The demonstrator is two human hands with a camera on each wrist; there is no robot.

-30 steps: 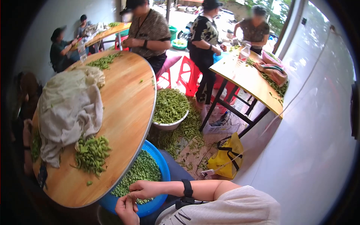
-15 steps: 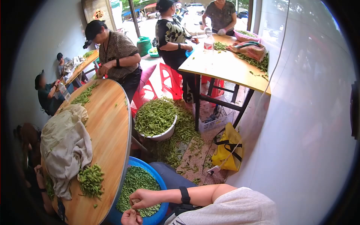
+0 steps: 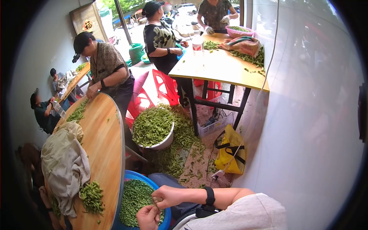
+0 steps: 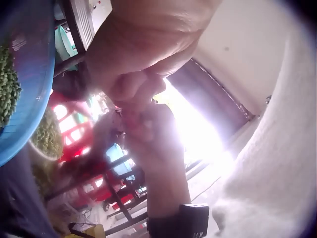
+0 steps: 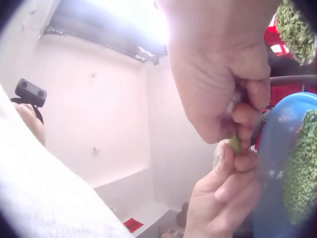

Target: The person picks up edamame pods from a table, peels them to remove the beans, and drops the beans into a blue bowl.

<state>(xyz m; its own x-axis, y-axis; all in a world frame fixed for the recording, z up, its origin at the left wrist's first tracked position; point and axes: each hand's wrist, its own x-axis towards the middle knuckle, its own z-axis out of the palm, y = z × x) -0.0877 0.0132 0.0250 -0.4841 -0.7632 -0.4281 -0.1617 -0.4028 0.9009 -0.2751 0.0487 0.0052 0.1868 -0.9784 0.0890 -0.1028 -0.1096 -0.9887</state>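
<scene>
My left hand [image 3: 148, 217] and right hand [image 3: 168, 196] meet fingertip to fingertip over the near-right side of a blue basin [image 3: 132, 174]. Between them, in the right wrist view, shows a small green edamame pod [image 5: 235, 144], pinched by thumb and fingers of both hands and mostly covered by them. Shelled green beans [image 3: 134, 203] fill much of the basin. In the left wrist view the left hand [image 4: 148, 44] looms large above the right hand [image 4: 148, 131], and the pod is hidden there.
A wooden table [image 3: 105, 142] beside the basin bears a pale cloth [image 3: 67, 151] and a heap of pods [image 3: 92, 197]. Ahead stand a white tub [image 3: 165, 142] of pods, a yellow bag [image 3: 232, 153] and another table [image 3: 214, 73]. Pods litter the floor. Several people work around.
The head view has swung, so the tables and people sit further left. My joined hands have shifted right across the basin. The person in the patterned shirt now bends over the wooden table.
</scene>
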